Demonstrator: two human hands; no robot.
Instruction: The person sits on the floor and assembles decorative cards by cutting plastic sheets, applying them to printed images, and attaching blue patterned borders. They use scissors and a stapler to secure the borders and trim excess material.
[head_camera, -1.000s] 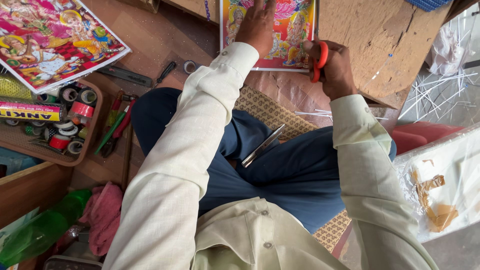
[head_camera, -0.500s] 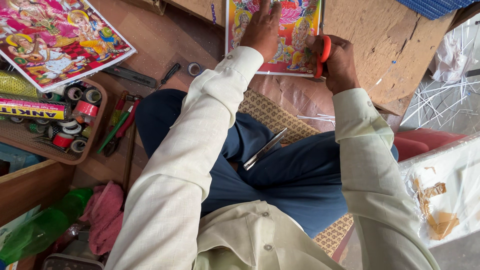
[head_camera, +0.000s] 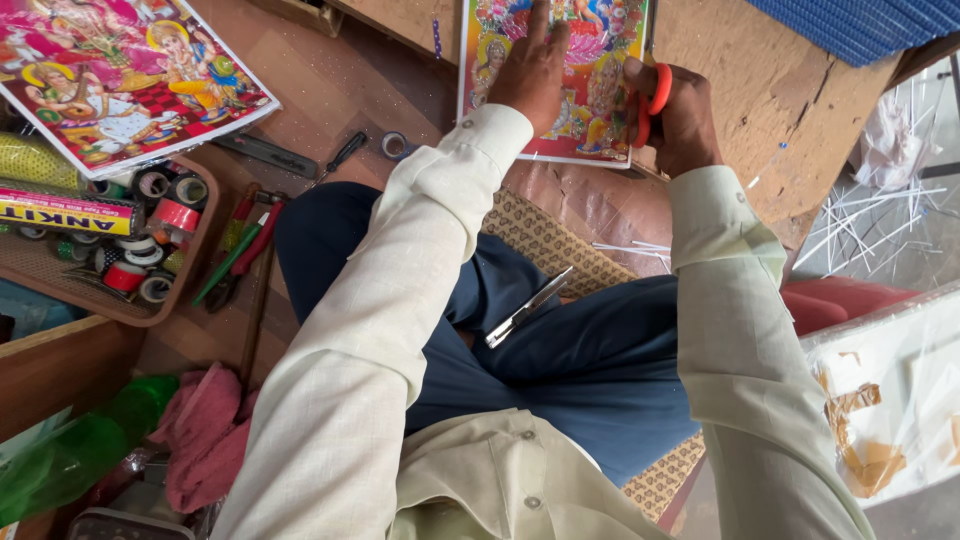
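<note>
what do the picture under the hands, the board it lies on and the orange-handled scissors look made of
Picture: likely glossy printed paper, thin and flat with bright inks. Board: looks like raw brown fibreboard or plywood, matte, scuffed, with a chipped edge. Scissors in the right hand: orange handle loops look like smooth plastic; the blades are mostly hidden, presumably metal. The left hand presses the picture flat.

Left hand on print; scissors right of it.

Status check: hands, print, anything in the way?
Left hand flat on the colourful print. Right hand grips orange-handled scissors at its right edge. Nothing blocking; metal tool on lap.
</note>
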